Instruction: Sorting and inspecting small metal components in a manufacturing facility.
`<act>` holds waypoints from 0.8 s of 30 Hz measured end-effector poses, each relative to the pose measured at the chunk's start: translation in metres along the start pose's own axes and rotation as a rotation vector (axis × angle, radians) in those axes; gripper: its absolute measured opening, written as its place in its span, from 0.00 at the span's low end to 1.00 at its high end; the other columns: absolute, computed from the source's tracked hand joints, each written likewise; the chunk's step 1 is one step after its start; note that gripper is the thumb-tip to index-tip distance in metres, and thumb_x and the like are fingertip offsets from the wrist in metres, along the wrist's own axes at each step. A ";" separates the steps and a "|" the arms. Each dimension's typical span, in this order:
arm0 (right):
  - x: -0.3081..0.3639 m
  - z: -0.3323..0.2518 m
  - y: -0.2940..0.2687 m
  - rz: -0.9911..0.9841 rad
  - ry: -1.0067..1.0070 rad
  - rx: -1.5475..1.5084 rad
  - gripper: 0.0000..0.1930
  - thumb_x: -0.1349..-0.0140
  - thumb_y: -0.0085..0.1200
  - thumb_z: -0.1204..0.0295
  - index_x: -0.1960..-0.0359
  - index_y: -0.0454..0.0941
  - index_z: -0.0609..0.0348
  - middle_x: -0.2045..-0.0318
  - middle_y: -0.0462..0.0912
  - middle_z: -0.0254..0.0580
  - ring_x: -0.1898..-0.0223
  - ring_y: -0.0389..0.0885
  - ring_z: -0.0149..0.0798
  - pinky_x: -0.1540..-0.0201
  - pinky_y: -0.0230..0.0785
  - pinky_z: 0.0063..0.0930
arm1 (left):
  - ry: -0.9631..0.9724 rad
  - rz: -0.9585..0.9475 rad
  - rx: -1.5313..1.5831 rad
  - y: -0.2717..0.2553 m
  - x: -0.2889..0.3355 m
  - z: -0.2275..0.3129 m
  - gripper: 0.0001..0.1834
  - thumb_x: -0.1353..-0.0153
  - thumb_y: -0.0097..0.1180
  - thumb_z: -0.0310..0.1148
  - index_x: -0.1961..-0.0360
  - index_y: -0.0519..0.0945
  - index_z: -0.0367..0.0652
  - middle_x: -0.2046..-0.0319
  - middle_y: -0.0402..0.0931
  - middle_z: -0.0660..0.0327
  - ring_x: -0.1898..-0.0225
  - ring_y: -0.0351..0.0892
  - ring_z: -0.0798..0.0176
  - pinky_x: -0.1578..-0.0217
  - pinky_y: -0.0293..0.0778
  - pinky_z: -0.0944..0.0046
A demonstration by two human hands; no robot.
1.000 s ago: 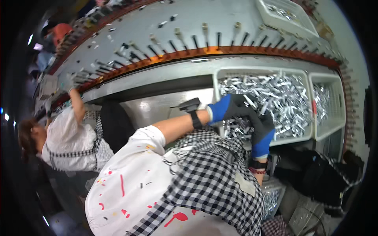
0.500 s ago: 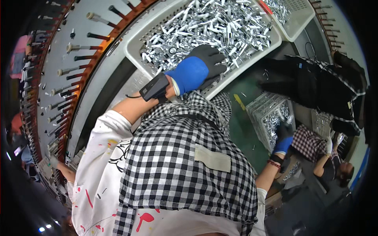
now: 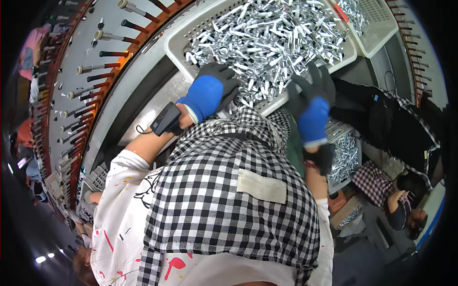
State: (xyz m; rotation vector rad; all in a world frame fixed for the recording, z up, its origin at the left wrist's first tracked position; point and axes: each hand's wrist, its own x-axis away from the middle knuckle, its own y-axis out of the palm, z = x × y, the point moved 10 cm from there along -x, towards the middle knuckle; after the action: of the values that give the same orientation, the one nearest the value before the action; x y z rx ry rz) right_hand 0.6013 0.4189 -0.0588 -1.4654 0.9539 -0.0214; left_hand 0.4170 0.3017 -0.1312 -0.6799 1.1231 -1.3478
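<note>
Silvery metal parts with white tips (image 3: 272,43) lie heaped in a large pale plastic basket (image 3: 174,50) in front of me. My left hand (image 3: 210,90), in a blue and black glove, rests across the basket's near left rim. Its fingers are slightly bent and apart, over the edge of the heap. At the near right rim, my right hand (image 3: 312,100) reaches up in a matching glove, fingers spread beside the parts. Nothing shows in either hand, though both palms are hidden. A black device (image 3: 166,119) is strapped to my left wrist.
To the left runs a curved rack of upright pegs (image 3: 102,78), several carrying parts. A second pale basket (image 3: 379,24) stands at the far right. Below my right forearm sits a lower crate of parts (image 3: 346,157). Co-workers are at the right, one in black (image 3: 377,124).
My right hand has risen from the lower crate to the large basket's near right rim. My left hand has shifted left along the near edge. The view has moved slightly.
</note>
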 end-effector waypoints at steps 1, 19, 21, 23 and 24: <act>-0.008 -0.006 0.019 -0.085 -0.017 0.049 0.08 0.38 0.70 0.63 0.61 0.92 0.50 0.36 0.85 0.52 0.33 0.77 0.69 0.34 0.71 0.63 | -0.054 0.005 0.051 0.000 0.005 -0.006 0.08 0.38 0.67 0.37 0.63 0.87 0.44 0.65 0.83 0.54 0.59 0.83 0.44 0.55 0.77 0.45; -0.008 0.009 0.053 -0.018 0.090 -0.026 0.12 0.41 0.74 0.70 0.56 0.92 0.55 0.30 0.80 0.60 0.28 0.74 0.69 0.25 0.65 0.61 | -0.058 0.204 0.286 -0.026 0.008 0.012 0.09 0.34 0.68 0.31 0.56 0.91 0.42 0.63 0.89 0.52 0.61 0.86 0.44 0.57 0.78 0.46; -0.004 0.006 0.050 0.028 0.166 -0.288 0.12 0.38 0.73 0.72 0.54 0.90 0.60 0.31 0.80 0.64 0.29 0.76 0.68 0.26 0.68 0.59 | -0.058 0.242 0.389 -0.027 0.008 0.006 0.10 0.32 0.66 0.31 0.53 0.91 0.40 0.61 0.89 0.50 0.60 0.87 0.42 0.57 0.79 0.45; -0.007 0.017 0.043 0.096 0.194 -0.357 0.13 0.37 0.72 0.74 0.52 0.89 0.62 0.36 0.83 0.64 0.35 0.83 0.65 0.33 0.77 0.53 | -0.075 0.197 0.437 -0.020 0.003 -0.003 0.10 0.32 0.65 0.30 0.53 0.91 0.39 0.62 0.89 0.48 0.60 0.87 0.40 0.58 0.79 0.44; -0.005 0.023 0.037 0.096 0.230 -0.390 0.12 0.36 0.71 0.76 0.51 0.89 0.63 0.39 0.85 0.65 0.37 0.84 0.65 0.35 0.77 0.52 | -0.041 0.193 0.418 -0.018 0.002 -0.004 0.10 0.32 0.65 0.30 0.53 0.90 0.38 0.62 0.89 0.48 0.60 0.87 0.39 0.59 0.79 0.44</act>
State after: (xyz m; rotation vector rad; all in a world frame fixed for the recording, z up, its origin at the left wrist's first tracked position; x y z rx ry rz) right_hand 0.5911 0.4469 -0.0907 -1.7995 1.2658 0.0717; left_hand 0.4057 0.2981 -0.1165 -0.2844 0.8143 -1.3396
